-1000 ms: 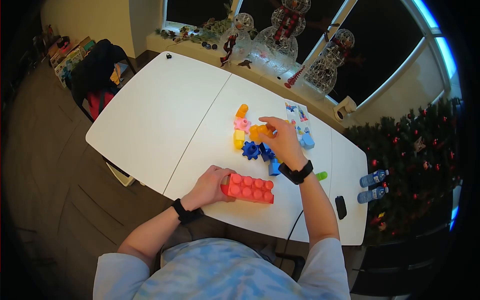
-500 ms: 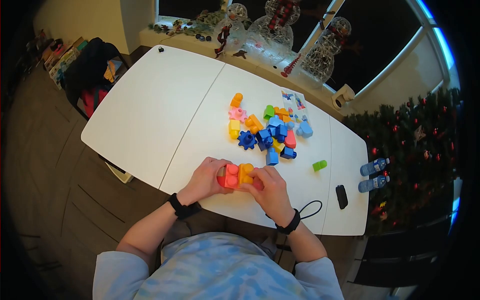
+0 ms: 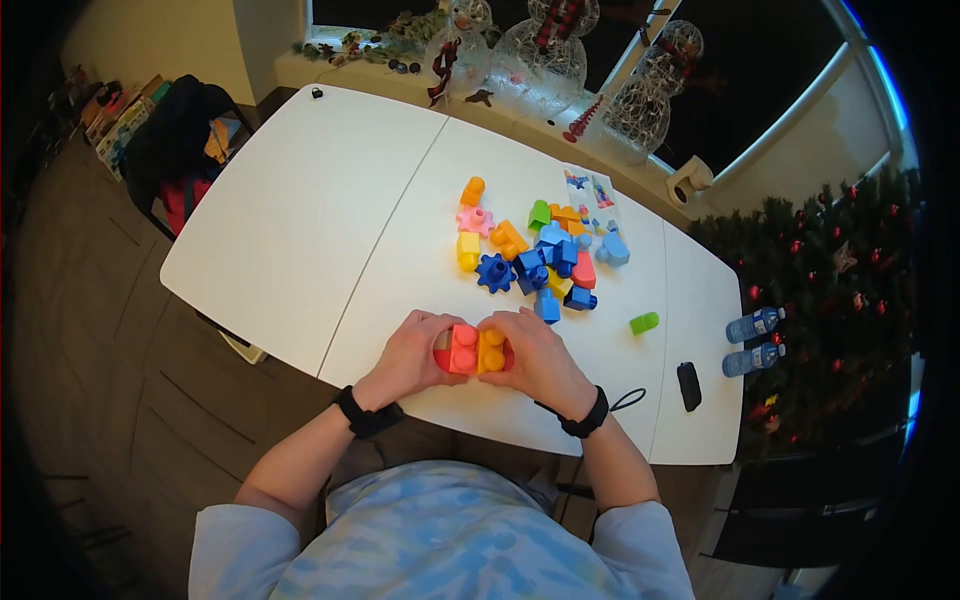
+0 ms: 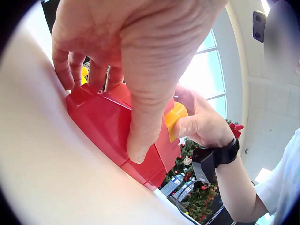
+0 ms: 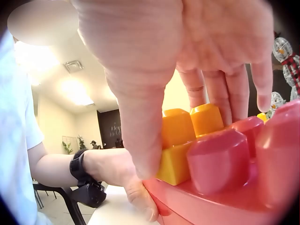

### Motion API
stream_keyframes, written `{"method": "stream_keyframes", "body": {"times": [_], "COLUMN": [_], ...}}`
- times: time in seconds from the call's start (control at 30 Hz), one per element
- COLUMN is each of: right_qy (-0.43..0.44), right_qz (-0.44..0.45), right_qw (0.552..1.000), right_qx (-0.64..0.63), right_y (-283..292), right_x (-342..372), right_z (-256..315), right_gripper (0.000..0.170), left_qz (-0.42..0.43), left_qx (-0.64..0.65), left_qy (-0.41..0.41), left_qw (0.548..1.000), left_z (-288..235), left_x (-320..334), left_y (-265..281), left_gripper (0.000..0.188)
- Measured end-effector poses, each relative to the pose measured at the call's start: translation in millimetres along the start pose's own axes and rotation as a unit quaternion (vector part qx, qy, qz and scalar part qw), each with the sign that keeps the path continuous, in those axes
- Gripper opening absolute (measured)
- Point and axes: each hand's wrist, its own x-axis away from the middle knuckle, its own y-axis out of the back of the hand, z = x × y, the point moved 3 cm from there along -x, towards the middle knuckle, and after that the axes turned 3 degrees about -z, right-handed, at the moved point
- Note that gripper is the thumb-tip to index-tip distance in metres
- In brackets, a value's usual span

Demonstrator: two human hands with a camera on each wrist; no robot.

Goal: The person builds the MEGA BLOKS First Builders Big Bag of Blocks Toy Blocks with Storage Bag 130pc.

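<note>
Near the front table edge, the left hand [image 3: 408,358] grips a red block assembly [image 3: 462,349] from its left side. In the left wrist view its thumb lies along the red side [image 4: 101,119], fingers over the far side. The right hand [image 3: 537,362] pinches an orange-yellow block [image 3: 491,350] on top of the red one, beside the red studs. From the right wrist view, the orange-yellow block [image 5: 176,164] sits against the red studs [image 5: 219,159], thumb on the near side and fingers beyond. Whether it is fully seated I cannot tell.
Several loose blocks, among them a blue gear piece [image 3: 495,273] and a pink gear piece [image 3: 475,221], lie beyond the hands. A green block [image 3: 644,323], a black phone-like object [image 3: 689,386] and bottles [image 3: 755,325] are to the right. A printed sheet [image 3: 598,200] lies behind.
The right hand has come from the loose pile down to the red assembly with the orange-yellow block, and its fingers now wrap that block's right side. The left hand keeps its hold.
</note>
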Motion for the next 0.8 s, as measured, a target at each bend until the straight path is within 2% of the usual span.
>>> {"method": "stream_keyframes", "body": {"times": [0.1, 0.23, 0.4, 0.53, 0.6, 0.63, 0.7, 0.73, 0.8], "right_qy": [-0.014, -0.023, -0.001, 0.001, -0.021, -0.017, 0.023, 0.004, -0.016], "right_qz": [0.027, 0.006, -0.001, 0.025, 0.078, 0.078, -0.040, -0.081, -0.125], "right_qw": [1.000, 1.000, 0.999, 0.997, 0.997, 0.997, 0.998, 0.995, 0.991], "right_qx": [0.005, -0.002, 0.033, 0.075, -0.007, -0.005, -0.053, -0.066, 0.034], "right_y": [-2.4, -12.1, -19.4, -12.7, 4.5, 13.6, 40.6, 54.7, 66.1], "right_x": [-3.9, -2.4, -2.1, -3.8, -10.0, -15.9, -33.7, -48.4, -75.8], "right_z": [-0.4, -6.8, -10.5, -4.6, -5.3, -10.6, -20.2, -24.3, -56.8], "right_gripper": [0.059, 0.066, 0.090, 0.099, 0.094, 0.094, 0.080, 0.061, 0.049], "left_qz": [0.003, -0.004, -0.006, -0.001, -0.001, 0.004, 0.006, 0.012, 0.017], "left_qx": [-0.002, -0.011, -0.019, -0.016, -0.017, -0.015, -0.014, -0.012, -0.012], "left_qy": [0.003, -0.004, -0.005, -0.012, -0.013, -0.009, -0.004, 0.002, 0.003], "left_qw": [1.000, 1.000, 1.000, 1.000, 1.000, 1.000, 1.000, 1.000, 1.000], "left_z": [-1.1, 1.0, -0.2, 0.8, 0.6, 0.8, 2.6, 4.3, 4.1], "left_x": [-2.1, -1.1, -0.7, -0.2, -1.4, -1.3, -0.5, -0.8, -1.9], "left_y": [0.6, -2.2, -1.6, -2.2, -0.2, -0.1, 0.2, -0.7, -0.7], "left_gripper": [0.071, 0.071, 0.071, 0.073, 0.074, 0.074, 0.074, 0.075, 0.075]}}
